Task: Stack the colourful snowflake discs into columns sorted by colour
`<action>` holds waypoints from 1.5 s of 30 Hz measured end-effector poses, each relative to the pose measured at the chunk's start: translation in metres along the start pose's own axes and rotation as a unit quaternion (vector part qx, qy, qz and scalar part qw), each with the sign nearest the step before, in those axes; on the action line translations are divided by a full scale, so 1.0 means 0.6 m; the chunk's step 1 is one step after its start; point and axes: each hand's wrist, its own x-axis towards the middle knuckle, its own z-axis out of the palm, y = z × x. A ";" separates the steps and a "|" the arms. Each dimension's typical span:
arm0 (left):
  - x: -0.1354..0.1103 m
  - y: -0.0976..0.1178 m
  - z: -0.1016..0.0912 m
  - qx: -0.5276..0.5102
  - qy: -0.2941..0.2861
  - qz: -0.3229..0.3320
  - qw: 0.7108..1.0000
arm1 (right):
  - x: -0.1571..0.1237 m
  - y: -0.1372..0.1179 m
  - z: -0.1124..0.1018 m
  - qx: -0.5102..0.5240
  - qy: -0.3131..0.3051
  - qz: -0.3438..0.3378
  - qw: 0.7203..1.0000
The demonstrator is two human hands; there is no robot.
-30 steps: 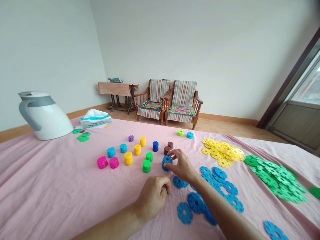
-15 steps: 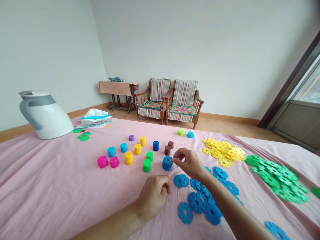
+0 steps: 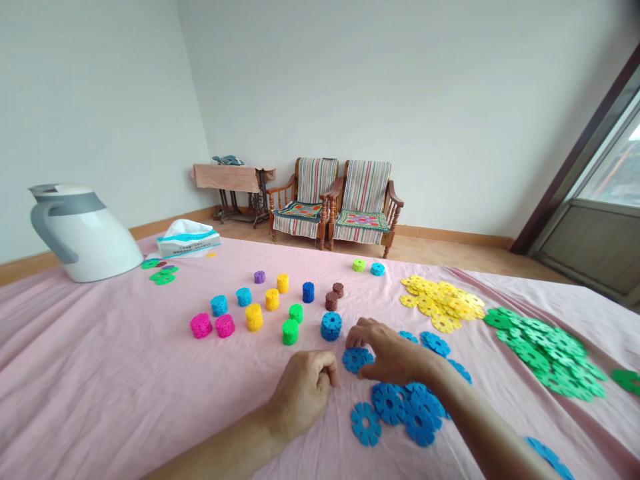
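My left hand [image 3: 303,393] rests on the cloth as a loose fist, with no piece showing in it. My right hand [image 3: 387,350] is open, its thumb and fingers apart around a pair of overlapping blue snowflake discs [image 3: 356,361]; whether the fingertips touch them I cannot tell. Just beyond stands a short stack of blue snowflake discs [image 3: 331,327]. A loose pile of blue discs [image 3: 420,417] lies below my right wrist, partly covered by the forearm. One more blue disc [image 3: 366,424] lies flat at the pile's left edge.
Several small stacks stand to the left, among them pink [image 3: 201,326], yellow [image 3: 254,318], green [image 3: 290,332] and brown [image 3: 331,301]. Yellow [image 3: 443,303] and green [image 3: 545,353] disc piles lie right. A jug [image 3: 95,233] and tissue pack [image 3: 189,239] stand far left on the pink cloth [image 3: 125,373].
My right hand has moved from beside the blue stack back toward me, over the overlapping blue discs, and its fingers have spread. The left fist has stayed put. The view has shifted slightly.
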 end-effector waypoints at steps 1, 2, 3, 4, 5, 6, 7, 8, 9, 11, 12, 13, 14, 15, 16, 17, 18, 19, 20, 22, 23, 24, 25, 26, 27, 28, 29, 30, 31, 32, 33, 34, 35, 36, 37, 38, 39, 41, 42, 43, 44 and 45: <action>0.000 0.001 0.000 0.001 -0.001 -0.001 1.000 | 0.000 0.000 0.001 -0.006 0.004 -0.004 1.000; 0.000 0.001 0.000 0.001 -0.001 -0.001 1.000 | 0.000 0.000 0.002 -0.014 0.008 -0.009 1.000; 0.001 0.002 0.000 0.001 -0.002 -0.002 1.000 | -0.001 -0.001 0.003 -0.021 0.011 -0.013 1.000; 0.001 0.002 0.000 0.000 -0.002 -0.002 1.000 | -0.001 -0.001 0.004 -0.027 0.014 -0.017 0.999; 0.001 0.002 0.000 -0.001 -0.002 -0.002 1.000 | -0.001 -0.001 0.004 -0.030 0.017 -0.019 0.999; 0.001 0.001 0.000 -0.004 -0.001 -0.001 1.000 | -0.001 -0.002 0.004 -0.031 0.022 -0.020 0.999; 0.001 0.001 0.001 -0.008 0.000 0.000 1.000 | 0.000 -0.002 0.002 -0.027 0.031 -0.020 0.999; 0.001 0.000 0.001 -0.013 0.001 0.001 1.000 | 0.001 -0.003 0.000 -0.018 0.044 -0.018 0.999; 0.001 -0.001 0.002 -0.018 0.003 0.002 1.000 | 0.003 -0.003 -0.002 -0.005 0.061 -0.015 0.998; 0.001 -0.004 0.004 -0.025 0.003 0.005 1.000 | 0.010 -0.004 -0.006 0.022 0.101 -0.004 0.995; 0.001 -0.005 0.005 -0.027 0.003 0.006 1.000 | 0.015 -0.005 -0.006 0.032 0.122 0.001 0.992; 0.000 -0.005 0.005 -0.028 0.003 0.006 1.000 | 0.020 -0.005 -0.006 0.036 0.142 0.005 0.989; 0.000 -0.006 0.006 -0.028 0.003 0.006 1.000 | 0.027 -0.005 -0.004 0.036 0.160 0.009 0.986; 0.000 -0.006 0.006 -0.029 0.003 0.007 1.000 | 0.034 -0.005 -0.001 0.033 0.179 0.012 0.983; 0.000 -0.006 0.006 -0.030 0.003 0.007 1.000 | 0.041 -0.005 0.003 0.028 0.197 0.014 0.980; 0.000 -0.006 0.006 -0.031 0.003 0.007 0.999 | 0.048 -0.004 0.008 0.023 0.213 0.018 0.976; 0.000 -0.006 0.006 -0.032 0.002 0.007 0.999 | 0.055 -0.003 0.012 0.021 0.228 0.023 0.973; 0.000 -0.006 0.006 -0.033 0.002 0.006 0.999 | 0.061 -0.003 0.017 0.020 0.240 0.028 0.970; 0.000 -0.005 0.005 -0.034 0.001 0.006 0.999 | 0.066 -0.002 0.021 0.022 0.249 0.033 0.968; 0.001 -0.004 0.004 -0.034 0.001 0.005 0.999 | 0.075 -0.002 0.027 0.031 0.259 0.036 0.965; 0.000 -0.004 0.003 -0.035 0.001 0.005 0.999 | 0.078 -0.002 0.029 0.037 0.264 0.035 0.963; 0.000 -0.004 0.002 -0.035 0.001 0.004 0.999 | 0.080 -0.003 0.030 0.043 0.268 0.036 0.962; 0.000 -0.003 0.002 -0.035 0.000 0.004 0.999 | 0.082 -0.003 0.030 0.050 0.275 0.039 0.959; 0.000 -0.003 0.002 -0.035 0.000 0.004 0.999 | 0.083 -0.003 0.028 0.057 0.283 0.047 0.956; -0.001 -0.002 0.002 -0.035 -0.001 0.005 0.999 | 0.083 -0.002 0.026 0.064 0.293 0.058 0.952; -0.001 -0.002 0.002 -0.035 -0.002 0.006 0.999 | 0.081 -0.001 0.023 0.072 0.304 0.068 0.948; -0.002 -0.002 0.002 -0.035 -0.003 0.009 0.999 | 0.079 0.000 0.019 0.079 0.311 0.076 0.944; -0.002 -0.002 0.001 -0.035 -0.001 0.010 0.999 | 0.075 0.001 0.016 0.086 0.317 0.081 0.941; -0.002 -0.002 0.001 -0.034 0.005 0.010 0.999 | 0.070 0.001 0.012 0.089 0.317 0.083 0.941; -0.001 -0.002 -0.001 -0.033 0.016 0.007 0.999 | 0.064 0.001 0.010 0.089 0.313 0.081 0.942; 0.000 -0.003 -0.003 -0.031 0.029 0.003 0.999 | 0.057 0.001 0.010 0.086 0.303 0.078 0.946; 0.001 -0.003 -0.005 -0.028 0.045 -0.002 0.999 | 0.050 0.000 0.010 0.083 0.292 0.075 0.950; 0.002 -0.004 -0.007 -0.025 0.062 -0.006 0.998 | 0.042 -0.002 0.012 0.079 0.281 0.071 0.954; 0.004 -0.005 -0.009 -0.019 0.076 -0.007 0.997 | 0.035 -0.004 0.015 0.076 0.272 0.069 0.957; 0.005 -0.006 -0.011 -0.011 0.086 -0.003 0.996 | 0.028 -0.006 0.019 0.075 0.264 0.069 0.959; 0.006 -0.008 -0.012 0.000 0.094 0.004 0.996 | 0.022 -0.009 0.023 0.076 0.257 0.071 0.961; 0.007 -0.009 -0.012 0.013 0.096 0.011 0.995 | 0.018 -0.010 0.027 0.077 0.250 0.073 0.962; 0.007 -0.012 -0.010 0.042 0.080 0.020 0.996 | 0.011 -0.013 0.033 0.083 0.234 0.076 0.966; 0.006 -0.012 -0.009 0.056 0.068 0.021 0.996 | 0.009 -0.013 0.035 0.087 0.226 0.074 0.967; 0.005 -0.012 -0.008 0.066 0.057 0.019 0.996 | 0.007 -0.014 0.036 0.092 0.217 0.070 0.969; 0.004 -0.011 -0.007 0.073 0.049 0.016 0.996 | 0.005 -0.015 0.036 0.096 0.209 0.065 0.971; 0.004 -0.010 -0.007 0.075 0.045 0.015 0.996 | 0.004 -0.016 0.036 0.099 0.202 0.060 0.972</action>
